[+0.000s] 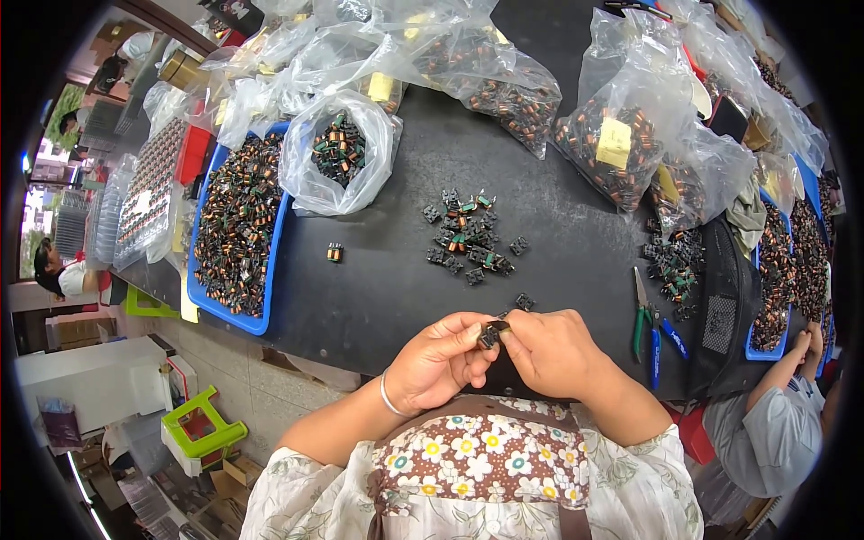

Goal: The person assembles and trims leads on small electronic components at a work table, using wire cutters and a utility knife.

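Both hands meet just above the near edge of the black table: the left hand and right hand pinch one small dark coil part between closed fingertips. Beyond them lies a loose pile of similar parts. Farther left sits a blue tray heaped with copper-wound coils, beside an open plastic bag. Green-handled pliers lie to the right.
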Demonstrator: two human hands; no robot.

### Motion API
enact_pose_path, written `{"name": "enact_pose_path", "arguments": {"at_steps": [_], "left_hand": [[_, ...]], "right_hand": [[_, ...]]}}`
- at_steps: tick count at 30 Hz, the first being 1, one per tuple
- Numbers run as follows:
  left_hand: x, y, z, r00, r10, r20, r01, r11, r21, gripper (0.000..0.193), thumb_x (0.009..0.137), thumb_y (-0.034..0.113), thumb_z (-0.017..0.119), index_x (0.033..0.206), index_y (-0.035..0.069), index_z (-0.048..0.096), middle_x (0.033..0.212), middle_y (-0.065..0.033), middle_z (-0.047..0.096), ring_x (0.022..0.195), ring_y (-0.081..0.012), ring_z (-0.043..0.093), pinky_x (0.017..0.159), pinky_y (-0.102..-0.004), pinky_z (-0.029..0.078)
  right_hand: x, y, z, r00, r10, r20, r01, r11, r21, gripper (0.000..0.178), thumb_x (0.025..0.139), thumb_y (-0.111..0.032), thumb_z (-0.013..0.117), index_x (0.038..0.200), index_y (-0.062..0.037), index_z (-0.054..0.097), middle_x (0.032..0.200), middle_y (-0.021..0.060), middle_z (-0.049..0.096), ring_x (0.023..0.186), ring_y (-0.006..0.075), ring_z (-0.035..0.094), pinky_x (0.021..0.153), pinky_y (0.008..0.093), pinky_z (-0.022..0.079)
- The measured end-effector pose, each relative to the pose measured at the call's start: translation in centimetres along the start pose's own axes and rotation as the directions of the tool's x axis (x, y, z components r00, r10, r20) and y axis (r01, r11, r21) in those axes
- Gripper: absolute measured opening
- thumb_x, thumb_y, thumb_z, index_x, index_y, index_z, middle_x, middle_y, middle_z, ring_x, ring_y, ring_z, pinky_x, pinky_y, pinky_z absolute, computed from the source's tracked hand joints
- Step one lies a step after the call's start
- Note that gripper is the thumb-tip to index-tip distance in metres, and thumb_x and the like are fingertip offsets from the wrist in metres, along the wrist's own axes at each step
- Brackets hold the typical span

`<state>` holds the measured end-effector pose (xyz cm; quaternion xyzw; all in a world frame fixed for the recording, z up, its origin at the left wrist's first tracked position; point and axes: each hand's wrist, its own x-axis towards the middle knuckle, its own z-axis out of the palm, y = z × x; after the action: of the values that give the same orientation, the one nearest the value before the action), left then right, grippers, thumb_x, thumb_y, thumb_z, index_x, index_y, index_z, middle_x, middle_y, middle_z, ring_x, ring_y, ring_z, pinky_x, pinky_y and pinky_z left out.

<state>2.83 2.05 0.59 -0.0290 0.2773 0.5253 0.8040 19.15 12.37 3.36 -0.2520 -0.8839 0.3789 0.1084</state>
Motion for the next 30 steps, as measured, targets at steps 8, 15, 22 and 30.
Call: {"name": "enact_pose_path", "arguments": {"at_steps": [8,15,22,30], "left_hand": [[0.2,0.2,0.3,1.000,-0.001,0.018,0.000,1.000,0.019,0.021,0.092,0.016,0.047,0.109,0.007,0.056,0.086,-0.0080,0.060,0.068,-0.0129,0.055,0.059,-0.0278,0.048],[0.1,0.3,0.3,1.000,0.029,-0.008,-0.029,1.000,0.008,0.021,0.091,0.015,0.046,0.106,0.002,0.053,0.085,-0.0112,0.057,0.070,-0.0184,0.057,0.061,-0.0325,0.052],[-0.2,0.3,0.2,0.997,0.076,0.005,-0.076,0.990,0.117,0.022,0.093,0.021,0.044,0.096,0.002,0.055,0.080,-0.0096,0.053,0.067,-0.0173,0.052,0.053,-0.0269,0.044],[-0.2,0.8,0.7,0.999,-0.031,-0.040,0.039,0.981,0.191,0.026,0.094,0.027,0.045,0.102,0.005,0.055,0.078,-0.0052,0.056,0.064,-0.0109,0.051,0.050,-0.0222,0.040]], "right_hand": [[0.8,1.5,-1.1,0.988,-0.086,0.131,0.057,0.977,0.206,0.009,0.083,-0.011,0.051,0.079,-0.0047,0.055,0.061,0.0108,0.056,0.054,0.0299,0.056,0.049,0.0347,0.044],[1.7,2.7,-0.9,0.988,0.123,-0.091,-0.085,0.936,0.341,0.013,0.079,-0.013,0.061,0.089,-0.0046,0.059,0.080,0.0080,0.059,0.063,0.0229,0.060,0.057,0.0286,0.047],[3.2,2.2,0.4,0.955,0.140,-0.260,-0.172,0.979,-0.107,0.024,0.070,-0.017,0.071,0.089,-0.0052,0.061,0.081,0.0081,0.058,0.072,0.0246,0.061,0.062,0.0340,0.048],[2.3,1.8,-1.2,0.986,-0.163,0.024,0.146,0.929,0.340,0.022,0.072,-0.010,0.069,0.094,-0.0080,0.066,0.070,0.0074,0.057,0.064,0.0208,0.058,0.058,0.0297,0.046]]}}
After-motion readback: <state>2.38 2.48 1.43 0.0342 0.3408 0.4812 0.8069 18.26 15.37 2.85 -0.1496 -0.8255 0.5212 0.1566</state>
